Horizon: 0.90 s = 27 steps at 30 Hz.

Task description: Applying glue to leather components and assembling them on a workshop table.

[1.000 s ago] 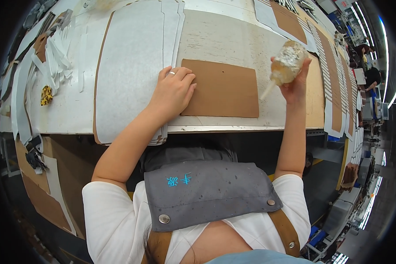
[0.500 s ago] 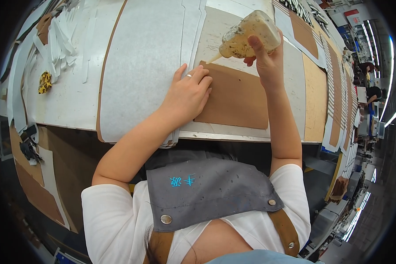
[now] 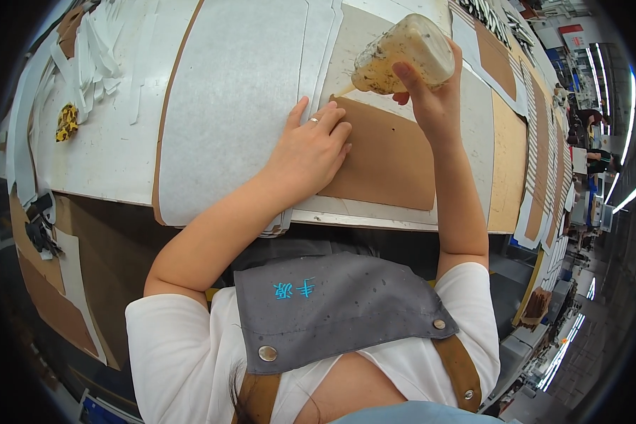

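Note:
In my right hand (image 3: pixel 434 99) is a translucent, smudged glue bottle (image 3: pixel 403 56) with yellowish contents, tipped so its thin nozzle points down and left. The nozzle's tip is at the top left corner of a brown rectangular board (image 3: pixel 385 159); whether it touches cannot be told. My left hand (image 3: pixel 311 148) lies on the board's left edge, fingers stretched out and thumb apart, with a ring on one finger. Under the board is a pale, marked sheet (image 3: pixel 374 39). A stack of large whitish sheets (image 3: pixel 226 106) lies on the left, partly beneath my left hand and forearm.
White strips (image 3: pixel 92 67) and a yellow and black crumpled bundle (image 3: pixel 67 122) lie on the table's left part. Brown panels with pale borders (image 3: pixel 493 56) line the right side. The table's front edge (image 3: pixel 374 225) runs just before my apron.
My left hand has shifted slightly right along with the board's left edge. The bottle stays tilted in my right hand, its nozzle now nearer the board's corner. The whole view has moved a little.

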Motion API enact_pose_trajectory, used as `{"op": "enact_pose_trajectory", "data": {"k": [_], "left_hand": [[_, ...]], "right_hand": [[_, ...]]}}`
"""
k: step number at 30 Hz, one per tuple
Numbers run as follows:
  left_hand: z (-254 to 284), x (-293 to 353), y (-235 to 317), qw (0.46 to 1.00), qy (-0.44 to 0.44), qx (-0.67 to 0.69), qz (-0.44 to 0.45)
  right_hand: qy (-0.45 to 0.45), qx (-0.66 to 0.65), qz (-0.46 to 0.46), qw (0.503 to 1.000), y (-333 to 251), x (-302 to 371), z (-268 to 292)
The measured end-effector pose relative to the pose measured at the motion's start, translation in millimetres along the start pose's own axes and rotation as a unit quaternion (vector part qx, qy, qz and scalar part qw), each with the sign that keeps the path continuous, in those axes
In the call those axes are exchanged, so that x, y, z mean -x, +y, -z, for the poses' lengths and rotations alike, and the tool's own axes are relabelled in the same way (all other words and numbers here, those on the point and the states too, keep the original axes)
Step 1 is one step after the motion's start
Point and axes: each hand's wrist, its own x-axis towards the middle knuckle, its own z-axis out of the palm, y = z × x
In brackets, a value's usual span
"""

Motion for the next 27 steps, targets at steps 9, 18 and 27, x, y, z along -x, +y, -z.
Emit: {"op": "enact_pose_trajectory", "data": {"k": [9, 18, 27], "left_hand": [[-0.6, -0.7, 0.4, 1.0, -0.014, 0.001, 0.01], [0.6, -0.9, 1.0, 1.0, -0.012, -0.005, 0.012], [-0.2, -1.2, 1.1, 1.0, -0.006, -0.005, 0.011]], "right_hand": [[0.012, 0.024, 0.034, 0.999, 1.9, -1.2, -4.3], [0.028, 0.091, 0.059, 0.994, 2.6, 0.2, -9.4], [0.004, 0.076, 0.082, 0.994, 8.7, -1.2, -10.9]]}}
